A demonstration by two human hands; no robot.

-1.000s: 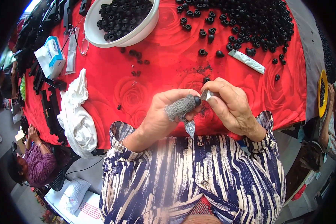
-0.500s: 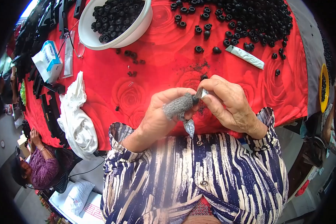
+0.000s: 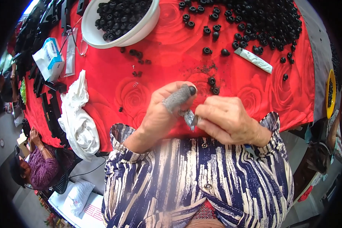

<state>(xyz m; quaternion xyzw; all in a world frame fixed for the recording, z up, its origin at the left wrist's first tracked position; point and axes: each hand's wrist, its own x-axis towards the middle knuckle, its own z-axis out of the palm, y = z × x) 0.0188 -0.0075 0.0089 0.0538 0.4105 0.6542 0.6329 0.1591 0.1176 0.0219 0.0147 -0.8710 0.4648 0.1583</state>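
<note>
My left hand (image 3: pixel 161 114) has a grey mesh sleeve (image 3: pixel 175 99) over its forefinger and thumb and pinches a small black round part (image 3: pixel 192 90) at the fingertips. My right hand (image 3: pixel 228 121) is closed around a small metal blade (image 3: pixel 193 121) whose tip points toward the left hand's thumb. Both hands hover over the near edge of a table covered with a red rose-patterned cloth (image 3: pixel 148 87). Two more black parts (image 3: pixel 213 86) lie on the cloth just beyond my fingers.
A white bowl (image 3: pixel 119 22) full of black parts stands at the back left; a big heap of loose black parts (image 3: pixel 266 22) at the back right. A white tube (image 3: pixel 253 60), a white plastic bag (image 3: pixel 78 121), a tissue pack (image 3: pixel 49 59). A seated person (image 3: pixel 36 167) at lower left.
My right hand has dropped from the left hand's fingertips toward my body, taking the blade down. The black part now shows at the left fingertips.
</note>
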